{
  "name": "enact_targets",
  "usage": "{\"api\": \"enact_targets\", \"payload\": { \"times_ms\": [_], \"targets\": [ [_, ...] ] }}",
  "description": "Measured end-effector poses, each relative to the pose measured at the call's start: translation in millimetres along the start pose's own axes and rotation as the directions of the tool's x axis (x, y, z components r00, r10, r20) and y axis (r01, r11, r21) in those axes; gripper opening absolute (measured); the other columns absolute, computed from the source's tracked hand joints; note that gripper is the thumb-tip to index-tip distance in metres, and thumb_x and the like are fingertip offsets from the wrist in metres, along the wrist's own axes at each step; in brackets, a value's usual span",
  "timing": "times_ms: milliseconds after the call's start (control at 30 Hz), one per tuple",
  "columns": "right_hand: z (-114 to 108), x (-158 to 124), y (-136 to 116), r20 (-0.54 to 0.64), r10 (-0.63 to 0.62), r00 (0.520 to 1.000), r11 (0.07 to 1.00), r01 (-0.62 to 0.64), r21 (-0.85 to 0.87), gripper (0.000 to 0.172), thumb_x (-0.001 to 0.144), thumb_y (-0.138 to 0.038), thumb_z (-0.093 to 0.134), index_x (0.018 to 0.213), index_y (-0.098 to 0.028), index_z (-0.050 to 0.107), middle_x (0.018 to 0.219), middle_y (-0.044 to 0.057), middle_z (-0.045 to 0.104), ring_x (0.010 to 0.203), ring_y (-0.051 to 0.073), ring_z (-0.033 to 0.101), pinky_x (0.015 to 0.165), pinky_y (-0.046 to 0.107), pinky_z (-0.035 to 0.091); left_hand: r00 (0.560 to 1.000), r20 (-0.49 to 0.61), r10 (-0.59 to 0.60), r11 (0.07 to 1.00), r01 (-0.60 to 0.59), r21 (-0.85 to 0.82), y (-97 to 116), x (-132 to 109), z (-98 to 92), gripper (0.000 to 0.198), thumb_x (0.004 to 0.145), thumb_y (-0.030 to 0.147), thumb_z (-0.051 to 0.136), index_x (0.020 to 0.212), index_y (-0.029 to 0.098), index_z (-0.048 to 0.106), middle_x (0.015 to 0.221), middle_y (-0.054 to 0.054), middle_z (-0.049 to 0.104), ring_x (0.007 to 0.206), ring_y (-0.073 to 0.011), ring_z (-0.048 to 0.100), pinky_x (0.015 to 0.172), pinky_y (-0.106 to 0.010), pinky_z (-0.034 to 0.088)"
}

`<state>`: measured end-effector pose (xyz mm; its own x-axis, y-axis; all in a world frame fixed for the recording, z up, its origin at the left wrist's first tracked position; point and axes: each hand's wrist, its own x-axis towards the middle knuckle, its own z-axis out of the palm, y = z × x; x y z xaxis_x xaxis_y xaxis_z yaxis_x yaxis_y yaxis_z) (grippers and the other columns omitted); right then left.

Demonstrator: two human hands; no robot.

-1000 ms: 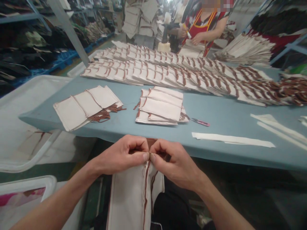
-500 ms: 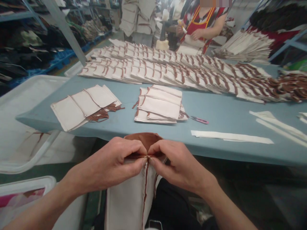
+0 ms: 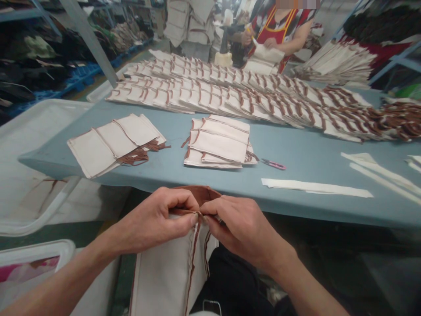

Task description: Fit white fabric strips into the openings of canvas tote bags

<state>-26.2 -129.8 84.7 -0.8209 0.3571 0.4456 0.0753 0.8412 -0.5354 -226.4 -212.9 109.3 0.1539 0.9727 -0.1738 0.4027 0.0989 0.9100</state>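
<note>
Below the table's front edge I hold a cream cloth bag [image 3: 164,272] with brown trim and a brown lining showing at its mouth. My left hand [image 3: 154,221] pinches the top seam from the left, fingers closed on the cloth. My right hand [image 3: 241,228] pinches the same seam from the right, thumb and fingertips meeting those of the left. The bag hangs down over my lap.
On the blue table [image 3: 296,153] lie two small stacks of finished bags [image 3: 113,142] [image 3: 220,142], small pink snips [image 3: 273,164], cream strips [image 3: 315,188] and long overlapping rows of bags [image 3: 250,96]. White plastic bins [image 3: 33,145] stand at left. Another person [image 3: 279,30] works at the far end.
The bag's mouth has been pulled open so that the brown lining shows, and the bag has swung slightly left. Both hands keep their pinch at the seam.
</note>
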Motion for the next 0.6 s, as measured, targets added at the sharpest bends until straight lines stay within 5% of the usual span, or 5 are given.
{"api": "enact_targets", "payload": {
  "times_ms": [133, 333, 467, 600],
  "targets": [
    [2.6, 4.1, -6.7, -0.039, 0.012, 0.999, 1.0, -0.013, -0.004, 0.015, 0.093, -0.007, 0.059, 0.085, -0.016, 0.068, 0.077, 0.005, 0.077, 0.07, 0.017, 0.071, 0.069, 0.027, 0.053, 1.0, -0.019, 0.01, 0.999, -0.009, 0.052, 0.1, -2.3, 0.4, 0.015, 0.083, 0.018, 0.054, 0.07, 0.016, 0.06, 0.06, 0.008, 0.047, 0.055, -0.0067, 0.037, 0.05, -0.018, 0.03],
    [-0.4, 8.0, -15.1, -0.017, -0.037, 0.999, 0.971, 0.032, -0.235, 0.027, 0.097, -0.01, 0.053, 0.074, -0.016, 0.067, 0.076, 0.008, 0.077, 0.073, 0.021, 0.071, 0.07, 0.032, 0.052, 0.993, -0.079, 0.083, 0.978, -0.066, 0.196, 3.3, -3.9, 4.2, 0.014, 0.08, 0.014, 0.052, 0.067, 0.016, 0.057, 0.061, 0.007, 0.05, 0.056, -0.0069, 0.04, 0.053, -0.019, 0.03],
    [0.5, 10.5, -7.7, -0.033, 0.018, 0.999, 0.998, -0.02, -0.051, 0.017, 0.081, -0.007, 0.055, 0.072, -0.019, 0.064, 0.067, 0.003, 0.072, 0.063, 0.017, 0.064, 0.063, 0.028, 0.048, 0.993, -0.077, 0.086, 0.983, -0.071, 0.17, 0.1, -4.0, 8.5, 0.015, 0.08, 0.018, 0.052, 0.066, 0.017, 0.055, 0.063, 0.006, 0.05, 0.059, -0.0084, 0.043, 0.055, -0.02, 0.032],
    [2.2, 16.1, -4.4, 0.025, 0.069, 0.997, 0.993, -0.071, 0.096, 0.013, 0.073, -0.009, 0.055, 0.068, -0.021, 0.059, 0.064, 0.0, 0.067, 0.059, 0.014, 0.059, 0.06, 0.026, 0.044, 0.999, 0.014, -0.046, 0.999, 0.045, 0.02, -7.5, -4.6, 9.0, 0.018, 0.081, 0.029, 0.056, 0.067, 0.017, 0.053, 0.066, 0.005, 0.048, 0.062, -0.0096, 0.042, 0.056, -0.021, 0.031]
  ]
}}
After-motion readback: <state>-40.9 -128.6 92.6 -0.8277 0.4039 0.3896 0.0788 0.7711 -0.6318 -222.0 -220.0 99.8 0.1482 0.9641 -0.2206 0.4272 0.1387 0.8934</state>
